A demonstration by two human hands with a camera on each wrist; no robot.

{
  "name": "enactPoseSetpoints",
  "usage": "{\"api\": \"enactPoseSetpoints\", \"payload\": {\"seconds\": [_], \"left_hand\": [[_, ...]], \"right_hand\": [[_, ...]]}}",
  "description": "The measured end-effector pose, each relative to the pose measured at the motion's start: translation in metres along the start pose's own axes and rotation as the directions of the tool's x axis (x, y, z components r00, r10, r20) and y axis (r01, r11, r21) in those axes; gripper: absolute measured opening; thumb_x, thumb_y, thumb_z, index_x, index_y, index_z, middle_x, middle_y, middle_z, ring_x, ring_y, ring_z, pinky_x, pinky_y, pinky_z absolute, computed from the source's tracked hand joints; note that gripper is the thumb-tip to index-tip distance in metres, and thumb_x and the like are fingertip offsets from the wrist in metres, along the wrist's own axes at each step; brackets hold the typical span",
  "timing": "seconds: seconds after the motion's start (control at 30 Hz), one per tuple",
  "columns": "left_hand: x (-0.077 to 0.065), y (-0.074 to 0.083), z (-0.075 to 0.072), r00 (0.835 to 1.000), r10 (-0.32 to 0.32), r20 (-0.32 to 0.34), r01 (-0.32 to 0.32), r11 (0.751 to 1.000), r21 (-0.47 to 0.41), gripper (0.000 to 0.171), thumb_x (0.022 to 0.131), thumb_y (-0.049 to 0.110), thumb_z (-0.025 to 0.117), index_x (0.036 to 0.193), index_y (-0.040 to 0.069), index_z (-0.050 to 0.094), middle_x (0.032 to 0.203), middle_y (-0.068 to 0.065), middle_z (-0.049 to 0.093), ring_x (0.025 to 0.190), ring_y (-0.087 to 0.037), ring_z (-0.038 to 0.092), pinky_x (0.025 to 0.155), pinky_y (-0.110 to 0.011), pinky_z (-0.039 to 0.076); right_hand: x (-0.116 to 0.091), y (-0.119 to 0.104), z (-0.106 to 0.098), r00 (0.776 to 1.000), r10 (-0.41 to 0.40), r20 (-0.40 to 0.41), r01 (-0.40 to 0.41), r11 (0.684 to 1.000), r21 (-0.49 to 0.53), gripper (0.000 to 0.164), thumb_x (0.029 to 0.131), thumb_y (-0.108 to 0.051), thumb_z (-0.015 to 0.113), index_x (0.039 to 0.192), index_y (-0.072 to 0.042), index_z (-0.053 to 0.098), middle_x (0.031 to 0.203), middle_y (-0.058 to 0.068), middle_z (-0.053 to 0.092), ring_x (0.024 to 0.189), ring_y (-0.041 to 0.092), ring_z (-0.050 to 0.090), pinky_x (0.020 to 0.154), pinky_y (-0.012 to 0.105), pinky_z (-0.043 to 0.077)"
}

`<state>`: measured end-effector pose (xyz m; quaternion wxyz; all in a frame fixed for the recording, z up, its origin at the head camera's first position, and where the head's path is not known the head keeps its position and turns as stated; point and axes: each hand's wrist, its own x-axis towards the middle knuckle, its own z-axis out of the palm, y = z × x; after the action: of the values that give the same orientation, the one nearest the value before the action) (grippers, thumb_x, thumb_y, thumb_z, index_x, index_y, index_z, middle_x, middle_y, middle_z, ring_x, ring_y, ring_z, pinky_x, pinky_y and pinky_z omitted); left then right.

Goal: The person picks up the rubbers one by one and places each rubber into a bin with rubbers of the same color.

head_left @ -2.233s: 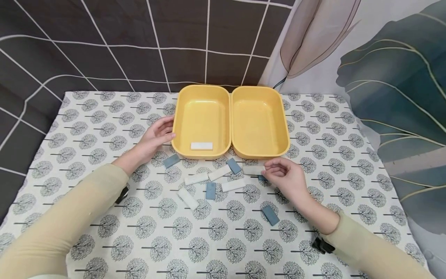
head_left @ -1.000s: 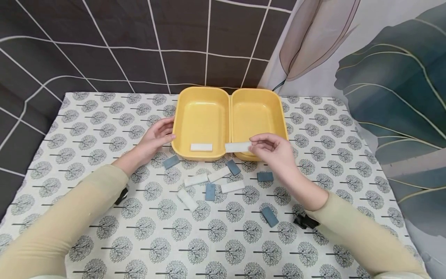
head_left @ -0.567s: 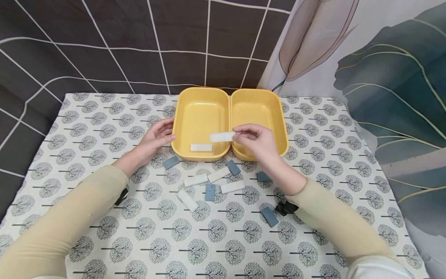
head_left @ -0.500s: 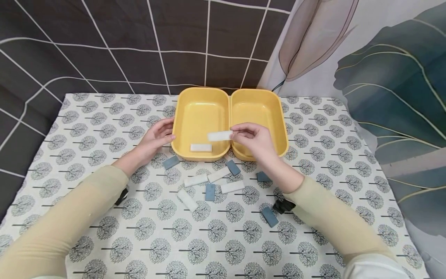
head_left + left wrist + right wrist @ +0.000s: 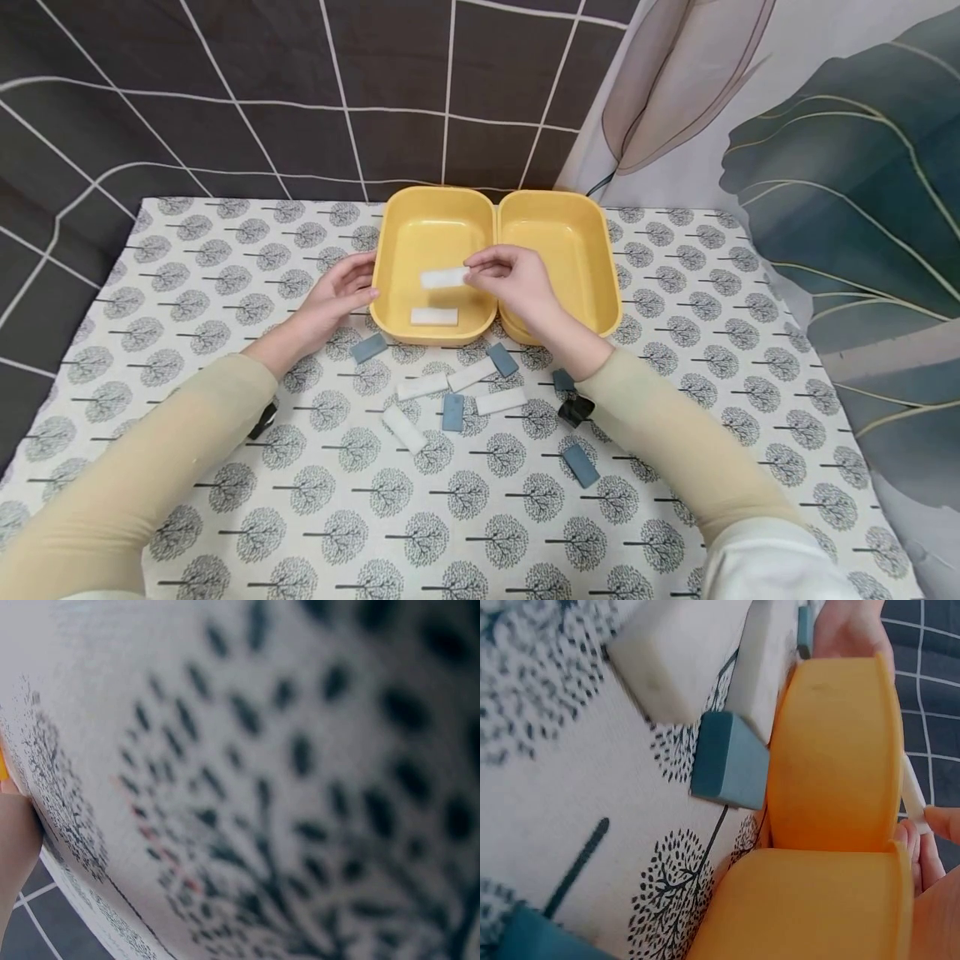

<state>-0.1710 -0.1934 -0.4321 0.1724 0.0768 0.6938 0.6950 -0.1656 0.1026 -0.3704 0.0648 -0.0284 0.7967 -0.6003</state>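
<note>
Two yellow boxes stand side by side, a left box (image 5: 435, 242) and a right box (image 5: 555, 250). My right hand (image 5: 517, 279) pinches one end of a white rectangular block (image 5: 442, 277) over the left box. That block also shows beyond the box rim in the right wrist view, a white block (image 5: 913, 796) between thumb and fingers. Inside the left box, near its front wall, lies another white block (image 5: 433, 316). At the left box's outer side my left hand (image 5: 337, 292) rests with thumb at the rim and fingers along the wall.
Several white blocks (image 5: 501, 401) and blue-grey blocks (image 5: 452, 412) lie scattered on the tree-print cloth (image 5: 337, 500) before the boxes. One blue-grey block (image 5: 368, 348) is near my left hand, another (image 5: 581, 465) below my right forearm. A dark gridded curtain (image 5: 390, 100) hangs behind.
My right hand has picked up a white block from the cloth before the right box and carried it left and back, over the left box. My left hand has stayed in place.
</note>
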Motion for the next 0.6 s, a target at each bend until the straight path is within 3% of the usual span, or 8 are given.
{"api": "enactPoseSetpoints", "payload": {"seconds": [0.17, 0.43, 0.6], "left_hand": [[0.001, 0.001, 0.000, 1.000, 0.004, 0.000, -0.004, 1.000, -0.002, 0.067, 0.101, -0.005, 0.054, 0.163, -0.001, 0.029, 0.144, 0.006, 0.051, 0.130, -0.005, 0.053, 0.114, -0.013, 0.047], [0.002, 0.001, -0.001, 1.000, -0.004, 0.002, 0.004, 1.000, -0.010, 0.067, 0.101, -0.005, 0.053, 0.163, 0.000, 0.030, 0.160, -0.016, 0.043, 0.130, -0.006, 0.053, 0.112, -0.013, 0.049], [0.001, 0.000, -0.001, 1.000, -0.003, 0.001, 0.003, 1.000, -0.018, 0.067, 0.101, -0.005, 0.054, 0.163, 0.000, 0.030, 0.152, -0.006, 0.050, 0.130, -0.007, 0.053, 0.112, -0.013, 0.049]], "right_hand": [[0.011, -0.001, 0.006, 0.999, -0.017, 0.030, 0.019, 0.997, -0.075, 0.022, 0.087, 0.004, 0.079, 0.109, 0.006, 0.076, 0.106, 0.022, 0.077, 0.083, 0.010, 0.070, 0.080, 0.018, 0.063], [0.027, -0.002, 0.010, 0.990, -0.047, 0.131, 0.080, 0.963, -0.257, 0.016, 0.087, 0.000, 0.081, 0.103, 0.002, 0.079, 0.099, 0.018, 0.079, 0.085, 0.020, 0.072, 0.076, 0.020, 0.062], [0.033, -0.004, 0.012, 0.977, -0.076, 0.200, 0.141, 0.932, -0.333, 0.015, 0.089, 0.000, 0.080, 0.103, 0.001, 0.080, 0.100, 0.017, 0.079, 0.089, 0.024, 0.074, 0.082, 0.026, 0.064]]}}
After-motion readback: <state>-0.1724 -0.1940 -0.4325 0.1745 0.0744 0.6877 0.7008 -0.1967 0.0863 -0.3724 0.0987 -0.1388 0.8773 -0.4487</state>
